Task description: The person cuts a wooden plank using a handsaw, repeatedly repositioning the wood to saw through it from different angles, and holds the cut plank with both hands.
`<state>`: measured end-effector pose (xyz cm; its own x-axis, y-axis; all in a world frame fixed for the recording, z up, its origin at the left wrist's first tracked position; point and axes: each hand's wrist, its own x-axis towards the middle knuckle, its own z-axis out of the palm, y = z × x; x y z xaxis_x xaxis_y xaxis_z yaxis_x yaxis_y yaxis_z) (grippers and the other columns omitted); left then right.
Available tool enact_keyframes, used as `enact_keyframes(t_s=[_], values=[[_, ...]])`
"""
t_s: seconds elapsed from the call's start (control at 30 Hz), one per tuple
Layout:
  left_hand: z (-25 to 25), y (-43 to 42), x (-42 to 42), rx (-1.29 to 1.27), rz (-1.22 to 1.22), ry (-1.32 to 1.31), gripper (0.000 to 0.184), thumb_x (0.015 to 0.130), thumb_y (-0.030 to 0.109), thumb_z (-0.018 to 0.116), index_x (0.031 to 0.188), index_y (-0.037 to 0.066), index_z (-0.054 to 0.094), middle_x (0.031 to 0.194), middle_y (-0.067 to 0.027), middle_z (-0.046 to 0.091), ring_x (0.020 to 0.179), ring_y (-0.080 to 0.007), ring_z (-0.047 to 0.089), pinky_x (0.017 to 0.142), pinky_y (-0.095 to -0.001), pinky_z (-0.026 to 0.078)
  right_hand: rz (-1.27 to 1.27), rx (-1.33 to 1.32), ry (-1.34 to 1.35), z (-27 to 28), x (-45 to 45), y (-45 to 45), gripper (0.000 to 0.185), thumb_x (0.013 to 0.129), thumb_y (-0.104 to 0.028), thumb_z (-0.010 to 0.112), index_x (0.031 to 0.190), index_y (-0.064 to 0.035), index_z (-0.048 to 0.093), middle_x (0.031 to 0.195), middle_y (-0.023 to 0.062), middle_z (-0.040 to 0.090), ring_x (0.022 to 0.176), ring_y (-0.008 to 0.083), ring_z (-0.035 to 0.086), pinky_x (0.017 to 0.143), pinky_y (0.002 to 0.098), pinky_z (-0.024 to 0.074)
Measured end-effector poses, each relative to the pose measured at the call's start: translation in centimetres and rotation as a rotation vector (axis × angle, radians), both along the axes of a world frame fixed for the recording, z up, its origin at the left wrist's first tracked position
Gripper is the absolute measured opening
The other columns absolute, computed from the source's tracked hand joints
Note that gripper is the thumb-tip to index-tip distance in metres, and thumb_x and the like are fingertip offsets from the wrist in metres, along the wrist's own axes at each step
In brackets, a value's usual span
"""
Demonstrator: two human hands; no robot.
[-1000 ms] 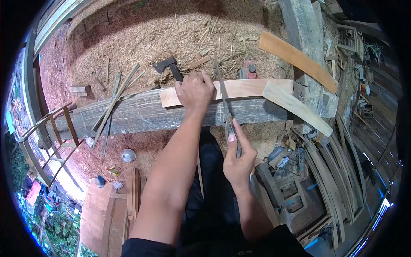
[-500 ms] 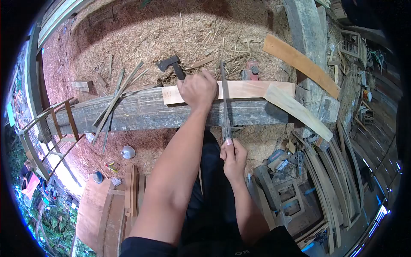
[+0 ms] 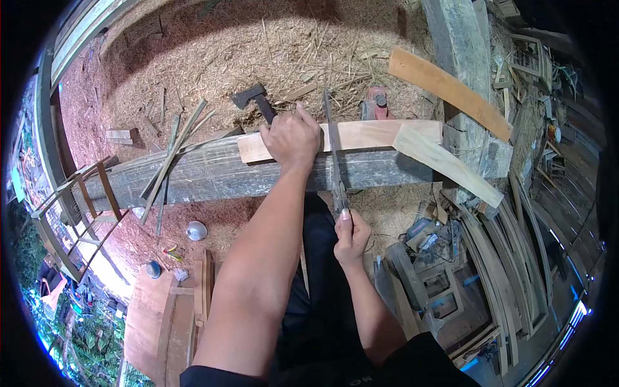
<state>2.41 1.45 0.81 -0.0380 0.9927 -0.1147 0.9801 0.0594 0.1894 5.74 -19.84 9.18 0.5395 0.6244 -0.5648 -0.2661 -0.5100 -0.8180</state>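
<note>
A pale curved board (image 3: 367, 133) lies along the top of a thick weathered beam (image 3: 225, 173). My left hand (image 3: 293, 138) presses on the board near its left end, its fingers curled over the far edge. In my right hand (image 3: 352, 237), below the beam, is the handle of a saw (image 3: 333, 145), whose long narrow blade crosses the board just right of my left hand. The blade points away from me. A hatchet (image 3: 253, 99) lies beyond my left hand, its dark handle reaching to the fingers.
A red power tool (image 3: 376, 104) sits behind the board. An orange-brown board (image 3: 451, 90) and a pale offcut (image 3: 445, 162) lie at right. Thin strips (image 3: 173, 155) cross the beam at left. Curved slats (image 3: 496, 271) are stacked at lower right.
Since the first frame, my right hand has drawn back toward my body with the saw. My left hand stays on the board. The view has shifted slightly.
</note>
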Motion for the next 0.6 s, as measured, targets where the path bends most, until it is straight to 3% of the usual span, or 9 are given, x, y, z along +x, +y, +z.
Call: enact_keyframes(t_s=[0.17, 0.2, 0.33, 0.4, 0.6], values=[[-0.2, 0.0, 0.0, 0.063, -0.018, 0.021, 0.045, 0.098, 0.03, 0.055, 0.064, 0.007, 0.073, 0.068, -0.0128, 0.072, 0.07, -0.0284, 0.07, 0.078, -0.0429, 0.042, 0.137, -0.038, -0.247, -0.5, -0.3, -1.5, 0.043, 0.108, -0.024, 0.053, 0.071, -0.0059, 0.044, 0.062, -0.0026, 0.043, 0.056, 0.0057, 0.038, 0.052, 0.0272, 0.0277], [-0.2, 0.0, -0.1, 0.01, -0.015, -0.011, 0.047, 0.099, 0.032, 0.053, 0.067, 0.006, 0.076, 0.071, -0.0158, 0.072, 0.073, -0.0308, 0.07, 0.082, -0.044, 0.043, 0.135, -0.037, -0.247, -0.5, -0.5, -2.5, 0.043, 0.108, -0.024, 0.053, 0.071, -0.0059, 0.044, 0.062, -0.0026, 0.043, 0.056, 0.0057, 0.038, 0.052, 0.0272, 0.0277], [-0.2, -0.2, -0.1, -0.037, -0.007, -0.019, 0.05, 0.1, 0.034, 0.05, 0.071, 0.005, 0.078, 0.072, -0.0184, 0.073, 0.074, -0.033, 0.07, 0.084, -0.0451, 0.045, 0.139, -0.087, -0.215, 0.3, -0.7, -4.5, 0.043, 0.106, -0.021, 0.055, 0.068, -0.0056, 0.043, 0.06, -0.0034, 0.042, 0.057, 0.0053, 0.038, 0.052, 0.0277, 0.0271], [-0.2, -0.2, -0.1, -0.022, -0.016, -0.029, 0.051, 0.101, 0.034, 0.05, 0.071, 0.004, 0.077, 0.073, -0.0184, 0.073, 0.074, -0.0332, 0.07, 0.084, -0.0453, 0.045, 0.199, -0.117, -0.167, 0.4, -0.9, -4.3, 0.038, 0.104, -0.019, 0.057, 0.073, 0.0, 0.045, 0.063, 0.0038, 0.035, 0.061, 0.0104, 0.037, 0.054, 0.0325, 0.0304], [-0.1, -0.4, 0.1, 0.033, -0.04, 0.022, 0.046, 0.099, 0.03, 0.052, 0.067, 0.007, 0.076, 0.072, -0.0126, 0.074, 0.074, -0.0279, 0.07, 0.082, -0.0446, 0.041, -0.029, -0.093, -0.008, 2.3, 0.3, -3.9, 0.041, 0.105, -0.02, 0.057, 0.069, -0.0044, 0.049, 0.059, -0.0033, 0.047, 0.054, 0.0059, 0.042, 0.049, 0.0286, 0.0293]])
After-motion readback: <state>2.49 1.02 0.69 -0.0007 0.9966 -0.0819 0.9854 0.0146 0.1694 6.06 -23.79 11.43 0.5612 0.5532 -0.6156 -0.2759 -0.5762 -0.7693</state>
